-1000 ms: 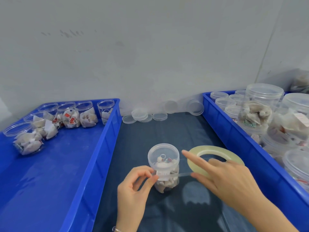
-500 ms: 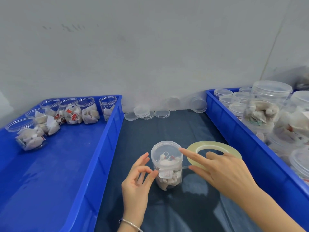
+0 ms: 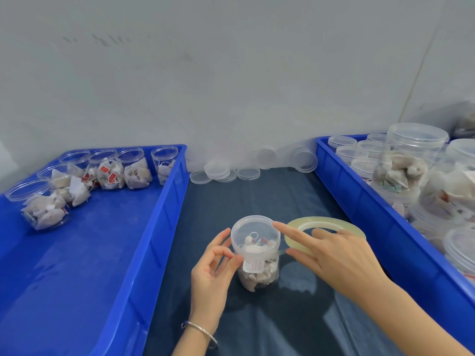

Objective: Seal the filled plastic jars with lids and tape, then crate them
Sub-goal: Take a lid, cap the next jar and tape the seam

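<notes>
I see a clear plastic jar (image 3: 257, 263) of tea bags standing lidded on the dark cloth (image 3: 257, 201) between two blue plastic crates (image 3: 144, 253). My left hand (image 3: 213, 273) pinches the tape against the jar's side just under the translucent lid (image 3: 255, 236). My right hand (image 3: 334, 255) holds the yellowish tape roll (image 3: 326, 223), forefinger touching the lid's rim. Loose clear lids (image 3: 223, 172) lie by the wall.

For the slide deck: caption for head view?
Left hand pins tape on lidded jar; right hand holds tape roll.
</notes>
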